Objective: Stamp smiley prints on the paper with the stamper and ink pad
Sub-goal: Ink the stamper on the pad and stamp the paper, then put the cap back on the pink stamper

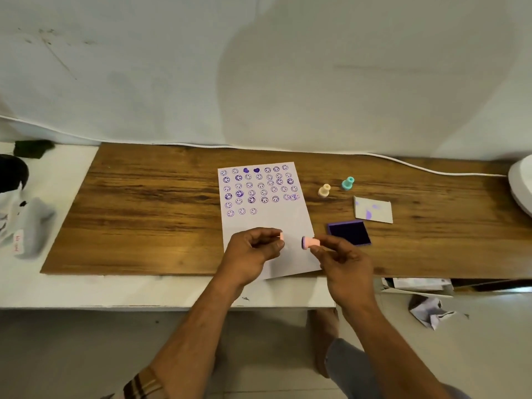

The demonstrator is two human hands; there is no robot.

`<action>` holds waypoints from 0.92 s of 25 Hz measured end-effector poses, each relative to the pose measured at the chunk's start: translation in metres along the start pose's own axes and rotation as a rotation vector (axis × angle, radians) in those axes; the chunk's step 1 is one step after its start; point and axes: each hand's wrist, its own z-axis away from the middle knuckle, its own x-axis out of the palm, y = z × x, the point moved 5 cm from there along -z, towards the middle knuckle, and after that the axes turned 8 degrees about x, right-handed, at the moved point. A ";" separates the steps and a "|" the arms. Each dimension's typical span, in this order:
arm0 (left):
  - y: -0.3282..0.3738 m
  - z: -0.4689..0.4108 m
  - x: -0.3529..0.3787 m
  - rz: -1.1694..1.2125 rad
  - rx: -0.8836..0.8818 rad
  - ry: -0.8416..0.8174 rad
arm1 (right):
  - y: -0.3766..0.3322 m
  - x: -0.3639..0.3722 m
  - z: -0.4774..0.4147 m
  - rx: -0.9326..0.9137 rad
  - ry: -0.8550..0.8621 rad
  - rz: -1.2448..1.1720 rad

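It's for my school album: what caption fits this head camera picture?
Right hand holds the pink stamper, left hand its cap, over smiley-stamped paper.

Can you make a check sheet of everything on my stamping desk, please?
Surface: brown wooden board, on a white table.
Job's things: white paper part-filled with purple smileys; open purple ink pad; pink stamper.
Clutter: cream stamper, teal stamper, ink-stained lid.
Grippers: right hand pinches the pink stamper; left hand holds a small pink cap.
Cables: white cable along the wall.
Surroundings: crumpled paper on the floor.
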 end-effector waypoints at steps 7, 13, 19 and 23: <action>-0.001 -0.004 0.023 0.017 -0.004 -0.069 | -0.003 0.006 -0.015 -0.069 -0.044 0.070; -0.003 -0.006 0.031 0.060 -0.018 -0.094 | -0.005 -0.002 -0.022 -0.132 -0.055 0.148; -0.006 -0.005 0.029 0.194 -0.092 -0.113 | -0.023 -0.003 -0.015 -0.480 -0.037 0.452; -0.005 -0.006 0.029 0.209 -0.104 -0.121 | -0.028 -0.002 -0.013 -0.526 -0.059 0.489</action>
